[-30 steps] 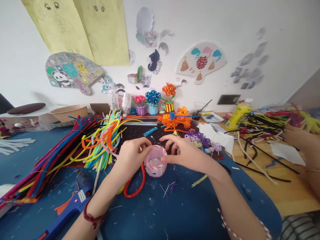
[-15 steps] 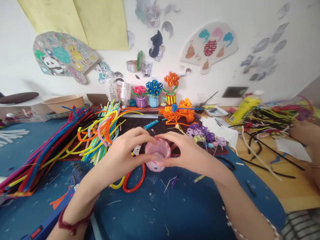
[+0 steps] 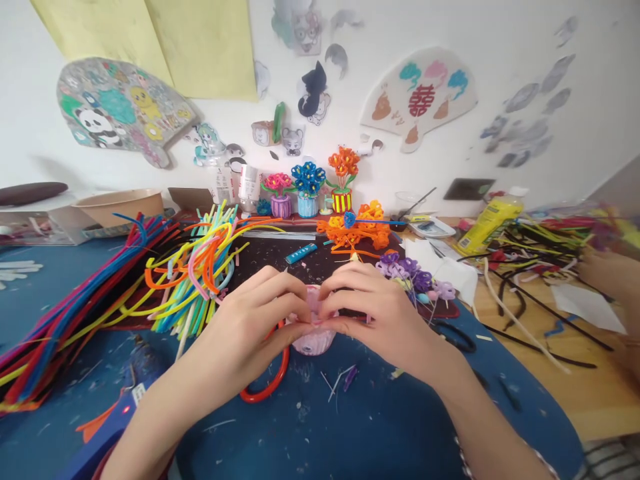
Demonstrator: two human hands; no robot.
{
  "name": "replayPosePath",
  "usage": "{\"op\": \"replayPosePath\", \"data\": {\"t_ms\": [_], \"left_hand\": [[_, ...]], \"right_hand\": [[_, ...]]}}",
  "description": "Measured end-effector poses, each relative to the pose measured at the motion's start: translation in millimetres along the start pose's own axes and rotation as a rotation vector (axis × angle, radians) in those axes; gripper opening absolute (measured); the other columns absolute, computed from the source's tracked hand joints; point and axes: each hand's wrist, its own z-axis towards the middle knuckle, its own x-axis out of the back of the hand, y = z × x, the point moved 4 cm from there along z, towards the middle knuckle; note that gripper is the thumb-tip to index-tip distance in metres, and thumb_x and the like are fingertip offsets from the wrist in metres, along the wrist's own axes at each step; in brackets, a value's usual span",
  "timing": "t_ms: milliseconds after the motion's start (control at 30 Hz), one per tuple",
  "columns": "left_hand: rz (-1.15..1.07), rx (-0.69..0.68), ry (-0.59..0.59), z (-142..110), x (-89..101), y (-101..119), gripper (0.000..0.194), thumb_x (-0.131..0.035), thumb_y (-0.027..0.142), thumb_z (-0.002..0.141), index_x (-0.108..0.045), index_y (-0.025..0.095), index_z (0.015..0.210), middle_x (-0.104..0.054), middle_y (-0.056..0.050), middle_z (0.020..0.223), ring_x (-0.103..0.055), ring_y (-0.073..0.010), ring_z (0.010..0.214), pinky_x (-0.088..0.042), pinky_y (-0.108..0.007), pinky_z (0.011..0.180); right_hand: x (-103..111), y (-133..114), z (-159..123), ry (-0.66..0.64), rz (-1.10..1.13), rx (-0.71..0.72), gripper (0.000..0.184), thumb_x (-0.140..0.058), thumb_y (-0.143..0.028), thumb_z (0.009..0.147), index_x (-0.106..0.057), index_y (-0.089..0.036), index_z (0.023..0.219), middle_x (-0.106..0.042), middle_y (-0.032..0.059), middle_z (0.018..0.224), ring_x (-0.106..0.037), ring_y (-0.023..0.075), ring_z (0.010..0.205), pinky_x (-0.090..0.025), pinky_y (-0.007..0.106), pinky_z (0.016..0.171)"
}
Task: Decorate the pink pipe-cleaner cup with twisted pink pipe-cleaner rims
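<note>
A small pink cup [image 3: 314, 343], wrapped in pale fuzzy strips, stands in the middle of the blue tabletop. From its left side, my left hand [image 3: 265, 308] pinches the near rim between thumb and fingers. My right hand [image 3: 370, 300] does the same from the right, its fingertips almost meeting the left ones. The fingers hide most of the cup's opening. Under my left hand a red loop handle [image 3: 280, 383] pokes out. Purple scraps [image 3: 351, 377] lie just in front of the cup.
Bundles of pipe cleaners [image 3: 95, 300] lie at left, above a blue glue gun [image 3: 123, 417]. Behind are orange pipe-cleaner flowers [image 3: 367, 227], purple flowers [image 3: 407, 270] and several finished flower pots [image 3: 307, 200]. At right stand a yellow bottle [image 3: 493, 221] and another person's hand [image 3: 607, 273].
Both hands have closed in toward each other, from holding the cup's sides to pinching its near rim. The view has shifted slightly.
</note>
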Motion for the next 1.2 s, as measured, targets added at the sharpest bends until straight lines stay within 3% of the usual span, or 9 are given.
{"op": "replayPosePath", "data": {"t_ms": [200, 533, 933, 1200], "left_hand": [[0.129, -0.053, 0.112, -2, 6.6, 6, 0.006, -0.060, 0.022, 0.091, -0.065, 0.022, 0.093, -0.066, -0.002, 0.097, -0.053, -0.0152, 0.089, -0.044, -0.031, 0.082], [0.195, -0.078, 0.266, -8, 7.7, 13, 0.007, -0.065, 0.016, 0.086, -0.064, 0.023, 0.088, -0.069, 0.001, 0.092, -0.053, -0.0158, 0.087, -0.043, -0.032, 0.079], [0.216, -0.048, 0.224, -7, 10.1, 11, 0.008, -0.060, 0.023, 0.090, -0.067, 0.025, 0.089, -0.070, 0.000, 0.092, -0.054, -0.0158, 0.084, -0.042, -0.032, 0.079], [0.186, -0.070, 0.044, -11, 4.0, 0, 0.022, -0.049, 0.014, 0.093, -0.068, 0.025, 0.093, -0.066, -0.002, 0.098, -0.053, -0.0167, 0.088, -0.039, -0.031, 0.079]], "right_hand": [[7, -10, -4, 0.160, -0.047, 0.144, 0.011, -0.060, -0.014, 0.092, -0.068, -0.021, 0.088, -0.072, 0.0031, 0.086, -0.061, 0.0179, 0.087, -0.048, 0.035, 0.081], [9, -15, -6, 0.229, -0.075, 0.190, 0.005, -0.066, -0.015, 0.088, -0.067, -0.020, 0.088, -0.072, 0.0023, 0.083, -0.060, 0.0172, 0.085, -0.050, 0.034, 0.079], [12, -14, -7, 0.215, -0.035, 0.173, 0.012, -0.061, -0.013, 0.090, -0.070, -0.021, 0.089, -0.072, 0.0032, 0.085, -0.061, 0.0182, 0.086, -0.052, 0.035, 0.079], [10, -3, -4, -0.046, 0.032, 0.053, 0.008, -0.064, -0.014, 0.088, -0.069, -0.019, 0.088, -0.071, 0.0037, 0.091, -0.059, 0.0178, 0.088, -0.050, 0.034, 0.083]]}}
